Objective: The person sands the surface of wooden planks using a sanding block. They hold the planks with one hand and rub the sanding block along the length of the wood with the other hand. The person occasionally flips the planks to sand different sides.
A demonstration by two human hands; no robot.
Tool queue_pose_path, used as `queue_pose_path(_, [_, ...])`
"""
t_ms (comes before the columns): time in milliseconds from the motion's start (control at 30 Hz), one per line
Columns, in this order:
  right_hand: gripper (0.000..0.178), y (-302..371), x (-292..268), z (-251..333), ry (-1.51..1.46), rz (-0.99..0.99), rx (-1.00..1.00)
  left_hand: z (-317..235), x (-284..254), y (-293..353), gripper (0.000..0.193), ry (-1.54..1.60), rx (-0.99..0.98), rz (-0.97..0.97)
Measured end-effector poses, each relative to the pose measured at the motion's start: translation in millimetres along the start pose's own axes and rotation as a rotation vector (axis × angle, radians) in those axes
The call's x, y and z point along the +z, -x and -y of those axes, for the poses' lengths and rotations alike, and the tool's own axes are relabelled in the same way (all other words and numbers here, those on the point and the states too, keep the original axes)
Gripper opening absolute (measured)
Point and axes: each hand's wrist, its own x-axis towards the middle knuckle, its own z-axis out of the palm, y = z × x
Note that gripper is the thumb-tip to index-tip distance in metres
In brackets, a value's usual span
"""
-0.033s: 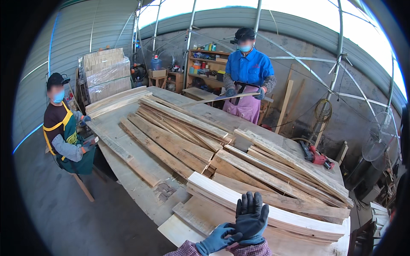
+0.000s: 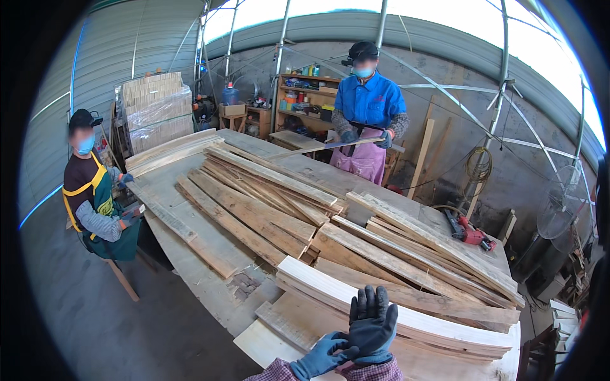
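My right hand (image 2: 372, 327) is raised at the near edge of the table, its fingers stretched upward, in a blue glove with a dark palm. It holds nothing. My left hand (image 2: 324, 355), in a similar glove, is closed at the right wrist, its fingertips gripping the lower edge of the right glove (image 2: 376, 355). Just beyond and beside my hands lies a stack of pale planks (image 2: 438, 327). Left of them is a short, rough board (image 2: 279, 322).
Rough boards (image 2: 254, 213) cover much of the table (image 2: 210, 289). At the left, a co-worker (image 2: 98, 184) holds a plank (image 2: 168, 216). Across the table, another co-worker (image 2: 368, 101) in blue holds a strip of wood (image 2: 311, 150). A red power tool (image 2: 470, 235) lies at the far right.
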Motion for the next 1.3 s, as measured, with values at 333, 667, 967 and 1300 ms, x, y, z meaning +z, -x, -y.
queue_pose_path(333, [0.055, 13.8, 3.5, 11.8, 0.303, -0.104, -0.106, 3.4, 8.4, 14.2, 0.054, -0.174, 0.068, 0.263])
queue_pose_path(667, [0.037, 88.0, -92.7, 95.4, 1.439, -0.033, 0.017, -1.6, 5.0, 9.9, 0.087, -1.202, 0.561, -0.008])
queue_pose_path(967, [0.100, 176.8, -221.4, 118.8, 2.366, 0.159, -0.270, 45.7, 4.9, -19.3, 0.091, -1.468, 0.426, 0.316])
queue_pose_path(1300, [0.083, 144.2, -243.9, 116.9, 2.396, 0.095, -0.283, 57.9, 13.3, -35.7, 0.094, -1.361, 0.471, 0.324])
